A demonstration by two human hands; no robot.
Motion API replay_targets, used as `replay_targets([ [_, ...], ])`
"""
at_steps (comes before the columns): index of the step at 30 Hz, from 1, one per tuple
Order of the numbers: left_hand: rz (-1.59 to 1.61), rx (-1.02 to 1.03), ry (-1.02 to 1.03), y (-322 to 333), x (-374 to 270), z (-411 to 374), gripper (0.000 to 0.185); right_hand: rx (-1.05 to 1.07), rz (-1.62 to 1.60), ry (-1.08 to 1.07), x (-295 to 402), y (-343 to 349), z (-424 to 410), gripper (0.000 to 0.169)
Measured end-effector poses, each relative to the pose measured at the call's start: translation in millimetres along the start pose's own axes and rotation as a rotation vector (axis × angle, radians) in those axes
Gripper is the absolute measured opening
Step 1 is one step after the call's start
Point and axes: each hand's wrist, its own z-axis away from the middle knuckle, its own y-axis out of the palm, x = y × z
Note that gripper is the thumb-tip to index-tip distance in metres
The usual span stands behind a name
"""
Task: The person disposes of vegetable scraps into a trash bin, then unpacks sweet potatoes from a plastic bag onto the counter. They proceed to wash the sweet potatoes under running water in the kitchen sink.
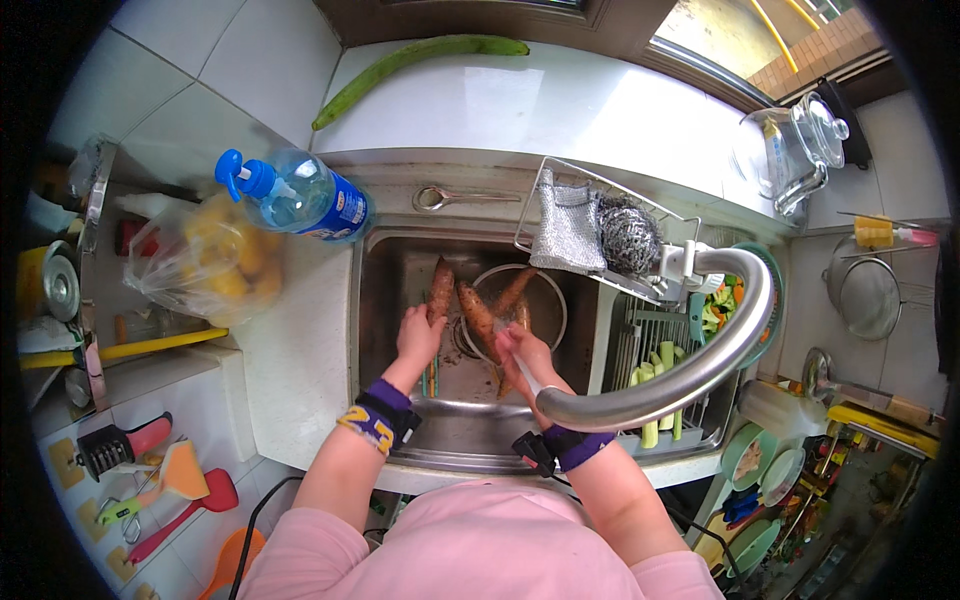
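My left hand (421, 339) grips the lower end of a reddish-brown root vegetable (442, 285) on the left side of the steel sink (472, 420). My right hand (527, 352) is closed around the lower part of another root vegetable (474, 306), partly hidden by the fingers. Water runs from the curved steel faucet (675, 390) onto this hand. More root vegetables (516, 291) lie beneath it in a round basin (564, 306). Thin green and yellow sticks (430, 379) rest on the sink floor beside my left wrist.
A wire rack (686, 225) with a steel scourer (628, 234) hangs over the sink's right back. At right, a draining basket (626, 330) holds cut green stalks (651, 390). Left stand a blue pump bottle (300, 195) and a bag of yellow produce (217, 259). A long green gourd (420, 56) lies behind.
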Motion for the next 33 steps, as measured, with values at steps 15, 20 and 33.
replay_targets([
  [15, 1.102, 0.484, -0.198, 27, -113, 54, 0.029, 0.087, 0.031, -0.213, 18, 4, 45, 0.014],
  [20, 1.284, 0.416, -0.343, 21, -121, 64, 0.034, 0.144, 0.167, -0.327, 4, 16, 29, 0.026],
  [33, 1.448, 0.494, -0.454, -10, -135, 64, 0.038, 0.284, 0.571, -0.719, -21, 32, 43, 0.035],
])
